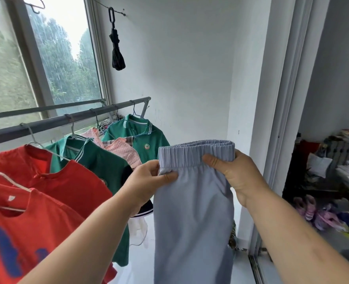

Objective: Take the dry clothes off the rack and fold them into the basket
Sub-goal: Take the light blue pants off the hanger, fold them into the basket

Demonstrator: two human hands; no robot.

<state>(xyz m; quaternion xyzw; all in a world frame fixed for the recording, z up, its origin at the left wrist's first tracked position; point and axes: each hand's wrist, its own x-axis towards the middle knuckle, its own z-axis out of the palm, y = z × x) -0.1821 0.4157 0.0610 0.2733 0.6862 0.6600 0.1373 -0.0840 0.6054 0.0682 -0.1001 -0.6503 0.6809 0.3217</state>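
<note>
I hold a pair of light blue trousers (pixel 194 212) up in front of me by the elastic waistband, legs hanging straight down. My left hand (pixel 149 181) pinches the left end of the waistband. My right hand (pixel 233 175) grips the right end, thumb over the front. To the left runs the grey metal rack bar (pixel 52 123), with red shirts (pixel 46 193), green polo shirts (pixel 108 160) and a pink checked garment (pixel 122 149) on wire hangers. No basket is in view.
A window (pixel 36 64) fills the upper left. A black folded umbrella (pixel 117 50) hangs on the white wall. At right a sliding door frame (pixel 280 119) opens onto a cluttered room with shoes (pixel 313 210) on the floor.
</note>
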